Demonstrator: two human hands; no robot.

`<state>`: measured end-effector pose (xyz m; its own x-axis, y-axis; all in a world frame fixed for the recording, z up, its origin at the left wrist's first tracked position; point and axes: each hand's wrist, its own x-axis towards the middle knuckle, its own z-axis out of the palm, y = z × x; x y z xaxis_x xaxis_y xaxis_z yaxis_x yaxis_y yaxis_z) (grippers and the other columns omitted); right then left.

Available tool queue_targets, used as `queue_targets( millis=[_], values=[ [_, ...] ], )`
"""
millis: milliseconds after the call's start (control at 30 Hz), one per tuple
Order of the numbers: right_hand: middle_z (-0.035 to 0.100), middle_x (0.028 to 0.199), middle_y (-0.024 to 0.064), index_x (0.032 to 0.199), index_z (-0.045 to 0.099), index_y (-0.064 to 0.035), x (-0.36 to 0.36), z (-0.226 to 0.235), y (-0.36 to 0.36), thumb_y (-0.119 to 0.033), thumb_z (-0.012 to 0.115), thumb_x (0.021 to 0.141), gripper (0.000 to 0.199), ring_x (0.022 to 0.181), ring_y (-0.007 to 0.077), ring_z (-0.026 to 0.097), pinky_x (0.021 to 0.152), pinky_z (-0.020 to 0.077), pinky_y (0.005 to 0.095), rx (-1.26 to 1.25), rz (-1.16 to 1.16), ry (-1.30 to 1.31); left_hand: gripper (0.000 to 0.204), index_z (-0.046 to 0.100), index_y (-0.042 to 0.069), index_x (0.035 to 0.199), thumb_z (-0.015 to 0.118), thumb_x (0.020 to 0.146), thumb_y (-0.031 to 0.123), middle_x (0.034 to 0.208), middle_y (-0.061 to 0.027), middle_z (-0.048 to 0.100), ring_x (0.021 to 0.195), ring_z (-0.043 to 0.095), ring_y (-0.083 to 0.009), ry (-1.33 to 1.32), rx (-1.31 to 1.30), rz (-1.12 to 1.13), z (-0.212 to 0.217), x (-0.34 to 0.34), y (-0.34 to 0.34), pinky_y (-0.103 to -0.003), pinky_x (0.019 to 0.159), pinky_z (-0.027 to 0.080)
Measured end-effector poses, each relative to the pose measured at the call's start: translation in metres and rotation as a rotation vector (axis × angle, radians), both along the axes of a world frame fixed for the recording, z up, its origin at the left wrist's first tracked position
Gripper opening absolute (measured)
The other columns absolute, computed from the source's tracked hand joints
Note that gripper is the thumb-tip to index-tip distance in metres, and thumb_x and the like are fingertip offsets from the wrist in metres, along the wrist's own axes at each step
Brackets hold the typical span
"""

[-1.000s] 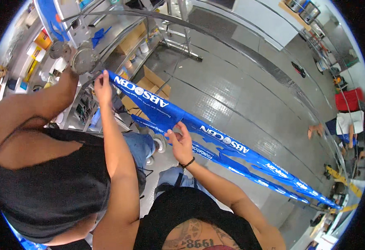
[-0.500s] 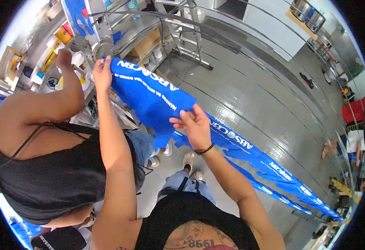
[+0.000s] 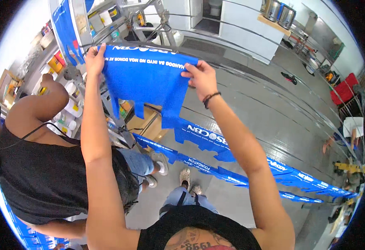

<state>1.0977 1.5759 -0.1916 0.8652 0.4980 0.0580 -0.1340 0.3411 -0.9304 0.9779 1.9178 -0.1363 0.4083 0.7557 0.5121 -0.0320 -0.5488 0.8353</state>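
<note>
The person holds up a blue banner [image 3: 149, 83] with white lettering, both arms raised high. The left hand [image 3: 94, 58] pinches the banner's upper left corner, fingers closed on the cloth, right by a grey metal rack [image 3: 80, 25]. The right hand [image 3: 200, 77] grips the upper right corner the same way, thumb and fingers clamped over the top edge; a dark bracelet [image 3: 210, 97] sits on that wrist. Between the two hands the cloth is stretched flat and hangs down, its lower edge cut into tabs. From the lower right part of that panel the banner runs on as a long strip [image 3: 249, 171] across the grey floor [image 3: 265, 108], trailing away toward the right side of the room, where its far end [image 3: 315, 187] lies flat on the floor.

Just to the left stands another person in a black top [image 3: 41, 175] and denim shorts, one arm lifted to the shelves [image 3: 53, 62], which carry bottles and boxes. A cardboard box [image 3: 147, 123] sits on the floor behind the hanging cloth, near the foot of the rack. More blue banner hangs on the rack at the upper left [image 3: 63, 25]. Far off at the right edge, a red chair [image 3: 344, 88] stands against the wall and someone sits low on the floor [image 3: 349, 129].
</note>
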Motion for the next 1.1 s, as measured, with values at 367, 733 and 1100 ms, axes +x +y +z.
queue_targets(
  millis=[367,733,1100],
  values=[
    [0.065,0.088,0.0056,0.103,0.056,-0.0035,0.044,-0.001,-0.053,-0.006,0.07,0.081,0.026,0.08,0.0114,0.063,0.065,0.0513,0.0247,-0.374,-0.066,-0.418,0.022,0.052,0.01,0.097,0.07,0.084,0.006,0.08,0.0025,0.056,0.073,0.053,-0.0069,-0.367,-0.305,-0.522,-0.02,0.025,-0.033,-0.022,0.067,0.044],
    [0.066,0.087,0.0056,0.096,0.06,-0.0015,0.113,-0.156,-0.061,-0.008,0.07,0.083,0.018,0.076,0.0109,0.063,0.065,0.0525,0.0233,-0.555,0.049,0.008,0.021,0.062,0.009,0.099,0.071,0.08,0.009,0.087,-0.0001,0.062,0.079,0.055,-0.0087,0.531,-0.362,-0.636,-0.152,0.127,0.016,-0.024,0.063,0.043],
    [0.063,0.101,0.0125,0.111,0.052,0.0048,0.168,-0.226,-0.07,-0.005,0.061,0.089,0.026,0.085,0.0172,0.063,0.078,0.0559,0.0285,-0.427,-0.011,0.462,0.04,0.064,0.007,0.118,0.067,0.078,0.005,0.103,-0.0089,0.068,0.085,0.063,-0.0169,0.721,0.067,-0.959,-0.233,0.281,0.055,-0.033,0.072,0.053]
  ],
)
